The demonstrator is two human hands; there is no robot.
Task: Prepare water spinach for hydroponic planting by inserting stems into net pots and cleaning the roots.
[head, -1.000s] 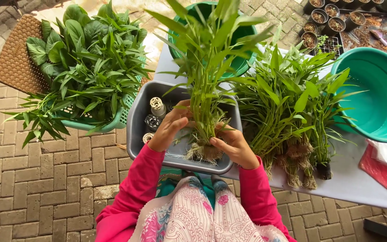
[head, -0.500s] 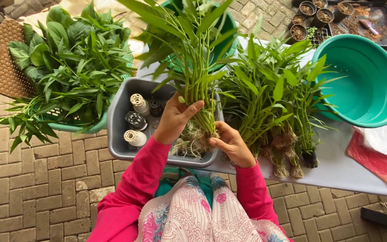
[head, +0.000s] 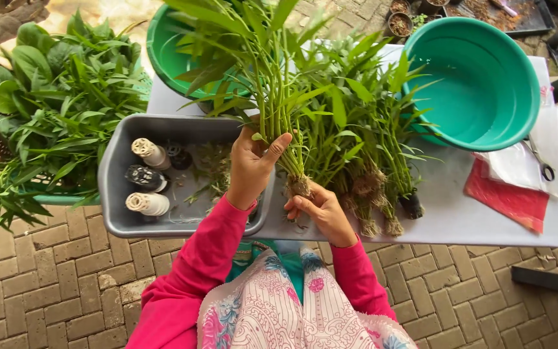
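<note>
My left hand [head: 253, 165] grips the stems of a bunch of leafy green plants [head: 267, 71], held upright over the right edge of a grey tub [head: 119, 168]. My right hand [head: 321, 210] pinches the bunch's brown root clump [head: 299, 186] from below. Inside the tub lie three spools of string [head: 146, 178], two white and one dark, plus loose plant scraps. Both sleeves are pink.
More rooted green bunches [head: 369, 155] lie on the white table [head: 485, 223] just right of my hands. A teal basin [head: 485, 77] stands at back right, a green basin [head: 166, 52] behind the tub, a basket of leafy greens [head: 46, 116] at left. Red cloth [head: 508, 197] and scissors [head: 540, 161] lie at right.
The bunch has been lifted out of the tub and moved right, over the tub's right edge. My right hand has shifted from the stems down to the root clump.
</note>
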